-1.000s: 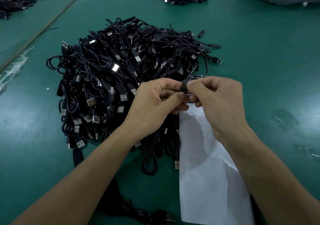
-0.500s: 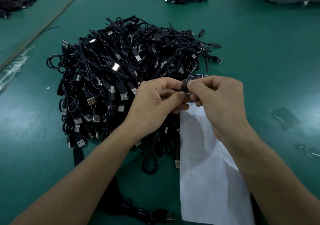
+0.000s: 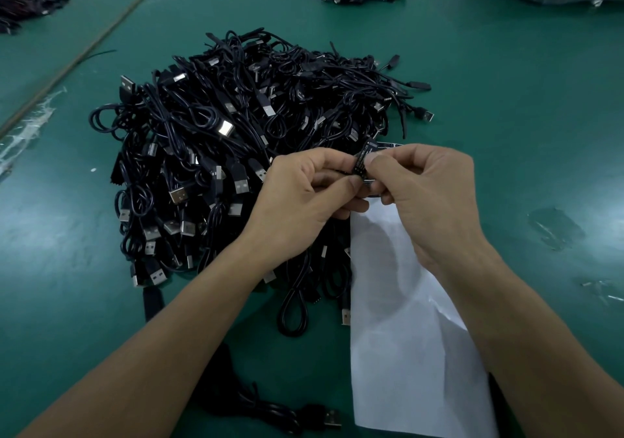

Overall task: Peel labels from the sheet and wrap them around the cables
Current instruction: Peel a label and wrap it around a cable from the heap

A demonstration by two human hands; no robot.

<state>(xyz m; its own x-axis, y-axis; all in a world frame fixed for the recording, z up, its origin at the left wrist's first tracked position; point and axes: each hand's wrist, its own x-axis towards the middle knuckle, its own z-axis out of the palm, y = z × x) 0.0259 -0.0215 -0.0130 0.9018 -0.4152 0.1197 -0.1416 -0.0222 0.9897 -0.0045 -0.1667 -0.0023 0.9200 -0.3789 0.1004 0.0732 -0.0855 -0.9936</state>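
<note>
Pinching a narrow black label (image 3: 362, 161), left hand (image 3: 304, 198) and right hand (image 3: 425, 194) fingers curled, tangled glossy cables (image 3: 236, 133), creased white sheet (image 3: 405, 336)

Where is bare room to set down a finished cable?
Bare green tabletop lies right of the black cable heap and white label sheet, and left of the heap. Crowded: centre, where left hand and right hand pinch a black label.

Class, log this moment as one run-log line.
phase: wrapping; left hand: pinches label; right hand: pinches label; sheet: beside cable pile
</note>
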